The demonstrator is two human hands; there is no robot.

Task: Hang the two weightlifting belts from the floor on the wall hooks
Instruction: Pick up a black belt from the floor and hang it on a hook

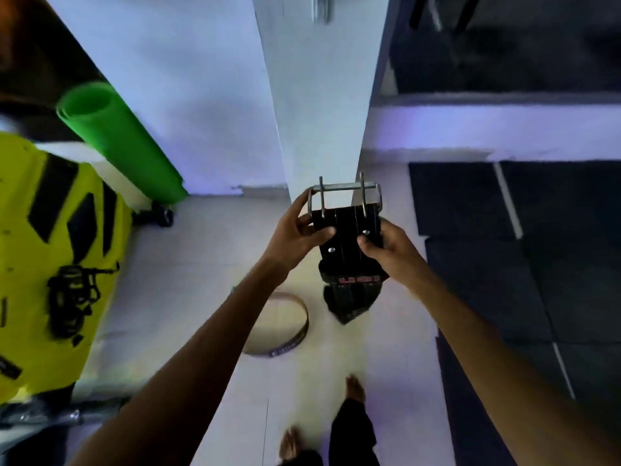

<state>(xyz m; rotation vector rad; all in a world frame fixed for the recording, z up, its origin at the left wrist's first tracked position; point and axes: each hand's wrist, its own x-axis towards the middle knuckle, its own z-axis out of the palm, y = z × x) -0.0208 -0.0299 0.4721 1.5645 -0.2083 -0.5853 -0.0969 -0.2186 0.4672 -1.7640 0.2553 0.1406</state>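
I hold a black weightlifting belt [346, 230] up in front of a white pillar [319, 112]. Its silver two-prong buckle [346, 191] points upward and the rest of the strap hangs down below my hands. My left hand [295, 230] grips the belt's left edge near the buckle. My right hand [386, 243] grips its right edge. A second belt [285, 344], tan inside with a dark outer face, lies coiled in a ring on the pale floor below my left forearm. A blurred metal hook [321, 8] shows high on the pillar.
A rolled green mat [121, 136] leans against the wall at left. A yellow and black machine [50, 247] fills the left edge. Dark rubber floor tiles [521, 264] cover the right side. My bare feet [354, 388] stand on the pale floor.
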